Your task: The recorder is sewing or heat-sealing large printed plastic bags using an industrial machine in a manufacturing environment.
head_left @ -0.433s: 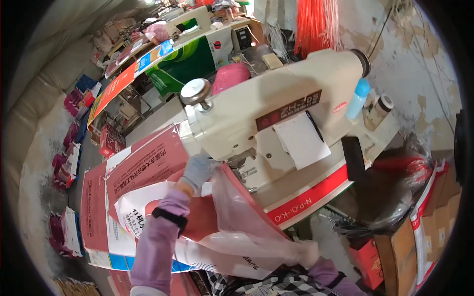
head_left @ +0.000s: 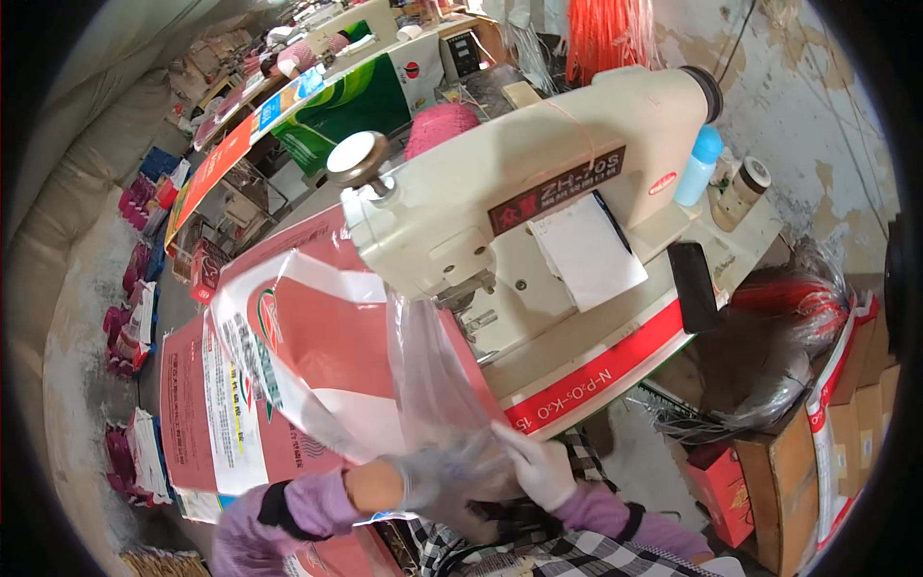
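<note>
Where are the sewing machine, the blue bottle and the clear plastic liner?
sewing machine (head_left: 500,183), head view, on its cream arm.
blue bottle (head_left: 699,165), head view, on its body.
clear plastic liner (head_left: 428,375), head view, on the film above the gloved hands.

The gloved left hand (head_left: 433,481) is veiled by the clear plastic liner (head_left: 433,385) of the red-and-white woven sack (head_left: 308,356), its grip indiscernible.

A sewing machine (head_left: 519,183) is standing on the worktop (head_left: 615,356); a printed sack (head_left: 298,356) is lying left of it, a bottle (head_left: 698,165) and jar (head_left: 742,190) sitting right.
</note>
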A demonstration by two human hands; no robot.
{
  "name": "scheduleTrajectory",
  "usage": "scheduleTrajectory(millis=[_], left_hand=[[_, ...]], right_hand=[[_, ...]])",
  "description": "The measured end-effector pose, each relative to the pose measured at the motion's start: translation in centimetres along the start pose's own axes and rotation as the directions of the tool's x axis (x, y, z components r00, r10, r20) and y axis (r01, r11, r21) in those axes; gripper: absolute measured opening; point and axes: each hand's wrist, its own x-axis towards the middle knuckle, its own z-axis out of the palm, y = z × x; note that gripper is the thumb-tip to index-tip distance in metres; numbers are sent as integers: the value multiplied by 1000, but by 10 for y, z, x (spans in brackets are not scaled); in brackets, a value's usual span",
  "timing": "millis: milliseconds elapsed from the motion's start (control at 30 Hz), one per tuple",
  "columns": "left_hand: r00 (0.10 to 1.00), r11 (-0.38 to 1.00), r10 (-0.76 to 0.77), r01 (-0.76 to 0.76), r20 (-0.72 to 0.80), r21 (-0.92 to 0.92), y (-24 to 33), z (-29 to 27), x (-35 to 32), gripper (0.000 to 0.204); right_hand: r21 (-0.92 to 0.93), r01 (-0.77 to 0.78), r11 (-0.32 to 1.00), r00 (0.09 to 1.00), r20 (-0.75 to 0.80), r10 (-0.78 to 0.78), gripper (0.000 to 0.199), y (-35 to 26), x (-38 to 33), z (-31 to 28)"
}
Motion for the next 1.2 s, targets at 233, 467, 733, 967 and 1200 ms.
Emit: scheduleTrajectory(millis=[233,467,733,967,1200], left_hand=[[917,968,-73,159,-392,192,-121,-5,-98,35],[986,-23,-165,30,33,-999,42,61,-114,26],[931,515,-37,-293,-362,-806,50,-10,-79,15],[942,973,170,-206,-291,-99,114,18,-71,29],[887,915,390,-404,-246,-8,98,8,-50,31]], right_hand=[[149,-39,988,999,37,33,33,9,110,53],[856,-401,325,906,424,0,33,-17,-20,152],[701,-299,647,948,293,120,55,-39,15,35],[193,-320,927,910,336,244,64,-55,-68,-22],[-79,-235,969,951,187,246,69,-47,-41,3]])
